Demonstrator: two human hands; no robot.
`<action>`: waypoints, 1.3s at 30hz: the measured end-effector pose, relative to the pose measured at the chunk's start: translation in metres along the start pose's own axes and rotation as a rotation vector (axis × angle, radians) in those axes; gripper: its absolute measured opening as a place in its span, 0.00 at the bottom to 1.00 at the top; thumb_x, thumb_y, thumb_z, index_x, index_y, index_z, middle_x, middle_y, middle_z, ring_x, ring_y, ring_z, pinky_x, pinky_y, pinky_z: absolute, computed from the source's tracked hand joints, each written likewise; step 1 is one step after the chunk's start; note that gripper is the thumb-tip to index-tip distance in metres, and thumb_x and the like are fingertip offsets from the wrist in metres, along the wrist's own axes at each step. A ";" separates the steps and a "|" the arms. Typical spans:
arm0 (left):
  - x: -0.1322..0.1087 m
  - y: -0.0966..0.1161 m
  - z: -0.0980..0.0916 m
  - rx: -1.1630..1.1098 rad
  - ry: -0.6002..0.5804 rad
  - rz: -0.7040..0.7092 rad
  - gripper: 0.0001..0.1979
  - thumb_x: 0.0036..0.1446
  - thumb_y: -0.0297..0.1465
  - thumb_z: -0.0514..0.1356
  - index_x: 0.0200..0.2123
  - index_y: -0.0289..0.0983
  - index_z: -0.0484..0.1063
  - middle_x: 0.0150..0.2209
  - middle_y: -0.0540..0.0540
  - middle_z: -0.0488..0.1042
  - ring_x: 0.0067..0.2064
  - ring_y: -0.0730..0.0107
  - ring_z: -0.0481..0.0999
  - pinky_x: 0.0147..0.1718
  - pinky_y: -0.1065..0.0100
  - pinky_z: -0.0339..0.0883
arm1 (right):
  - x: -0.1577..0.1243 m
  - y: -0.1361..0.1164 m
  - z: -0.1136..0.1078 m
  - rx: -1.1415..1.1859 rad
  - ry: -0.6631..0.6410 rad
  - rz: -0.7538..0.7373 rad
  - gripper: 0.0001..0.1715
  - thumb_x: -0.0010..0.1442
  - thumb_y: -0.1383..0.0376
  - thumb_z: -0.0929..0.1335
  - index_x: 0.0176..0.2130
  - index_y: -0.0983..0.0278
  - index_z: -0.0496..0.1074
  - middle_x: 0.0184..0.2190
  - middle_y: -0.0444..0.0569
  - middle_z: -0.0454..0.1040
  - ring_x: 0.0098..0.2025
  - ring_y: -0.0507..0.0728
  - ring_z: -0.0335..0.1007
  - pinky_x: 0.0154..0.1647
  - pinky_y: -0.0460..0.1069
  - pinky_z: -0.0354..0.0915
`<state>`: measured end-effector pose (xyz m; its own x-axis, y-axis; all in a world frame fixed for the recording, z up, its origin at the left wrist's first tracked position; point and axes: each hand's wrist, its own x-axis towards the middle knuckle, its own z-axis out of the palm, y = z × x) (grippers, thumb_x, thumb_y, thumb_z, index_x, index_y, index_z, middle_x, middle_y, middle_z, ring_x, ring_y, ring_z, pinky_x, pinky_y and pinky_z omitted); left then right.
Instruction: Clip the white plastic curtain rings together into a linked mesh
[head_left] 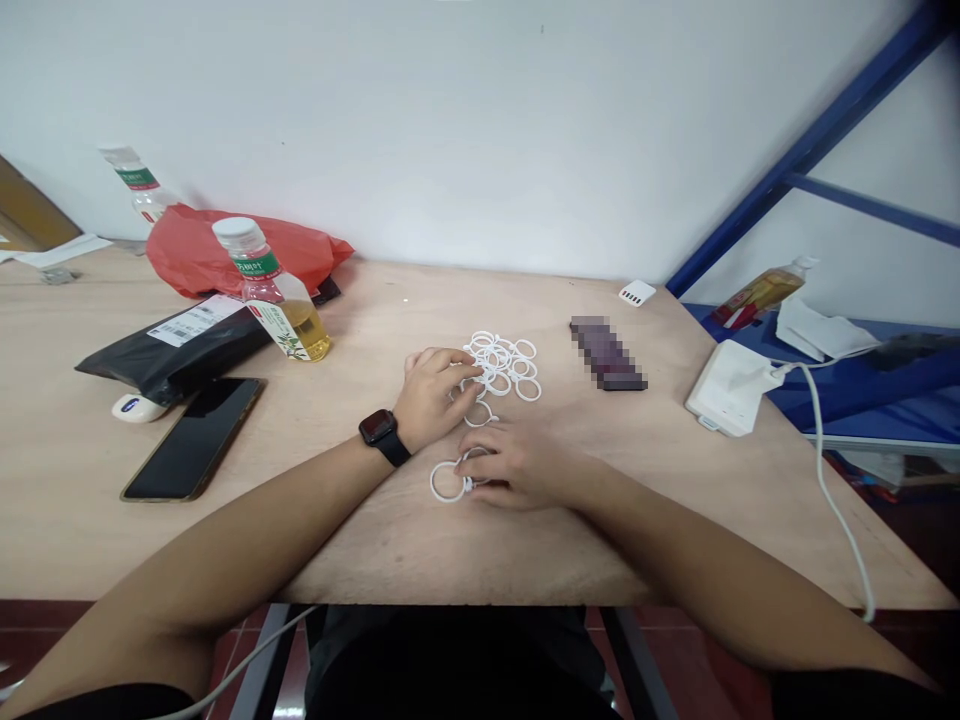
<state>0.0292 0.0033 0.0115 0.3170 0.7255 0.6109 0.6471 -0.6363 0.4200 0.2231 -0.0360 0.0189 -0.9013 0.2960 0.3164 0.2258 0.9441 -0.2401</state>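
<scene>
Two rings (468, 484) are separated under right hand (523, 466), most left in pile (496, 358) at left hand (433, 397); neither grip can be told.

On the pale worktop (420, 560), the left hand (442, 392), with a dark watch (381, 432) on its wrist, rests its fingers at the near-left side of a pile of white rings (499, 362), while the right hand (514, 466) curls its fingers over a nearer pair of rings (468, 484); whether it grips them is unclear. To the left lie a dark phone (193, 440), a black parcel (176, 350) and a red bag (191, 250), with a part-filled bottle (281, 305) standing beside the parcel. To the right are a pixelated dark object (609, 356) and a white box (729, 388) with a cable (825, 488).
</scene>
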 end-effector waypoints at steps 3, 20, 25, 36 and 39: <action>0.000 -0.001 0.000 -0.038 0.011 0.054 0.07 0.62 0.35 0.60 0.41 0.41 0.76 0.45 0.46 0.77 0.49 0.62 0.73 0.50 0.56 0.58 | -0.004 0.010 0.004 -0.029 0.042 0.023 0.14 0.65 0.56 0.66 0.42 0.63 0.76 0.42 0.52 0.75 0.39 0.55 0.70 0.43 0.53 0.67; 0.003 0.000 -0.004 -0.243 0.027 0.364 0.07 0.63 0.33 0.58 0.41 0.38 0.74 0.38 0.44 0.79 0.40 0.66 0.76 0.43 0.60 0.68 | -0.006 0.020 -0.009 0.090 0.447 0.234 0.03 0.63 0.65 0.67 0.37 0.61 0.71 0.35 0.49 0.76 0.36 0.54 0.71 0.35 0.48 0.68; 0.002 0.001 -0.004 -0.211 0.042 0.402 0.08 0.62 0.36 0.61 0.41 0.38 0.74 0.36 0.45 0.80 0.37 0.68 0.77 0.40 0.63 0.69 | -0.008 0.025 -0.008 0.206 0.564 0.309 0.05 0.66 0.64 0.66 0.41 0.60 0.72 0.43 0.50 0.76 0.42 0.55 0.74 0.41 0.51 0.71; 0.001 0.000 -0.002 -0.111 0.090 0.375 0.07 0.63 0.35 0.61 0.38 0.39 0.75 0.34 0.48 0.81 0.37 0.70 0.78 0.40 0.64 0.65 | -0.006 0.025 -0.005 0.120 0.620 0.307 0.07 0.66 0.66 0.66 0.42 0.59 0.74 0.42 0.50 0.77 0.44 0.55 0.75 0.47 0.53 0.73; 0.001 0.001 -0.002 -0.121 0.074 0.364 0.08 0.63 0.36 0.60 0.36 0.39 0.75 0.34 0.49 0.81 0.37 0.70 0.77 0.40 0.64 0.64 | -0.004 0.022 -0.004 0.105 0.617 0.319 0.07 0.66 0.66 0.65 0.41 0.60 0.74 0.41 0.49 0.78 0.44 0.55 0.75 0.46 0.52 0.73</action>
<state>0.0284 0.0024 0.0138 0.4575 0.4281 0.7794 0.4131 -0.8785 0.2401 0.2333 -0.0154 0.0157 -0.4152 0.6139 0.6713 0.3794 0.7876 -0.4856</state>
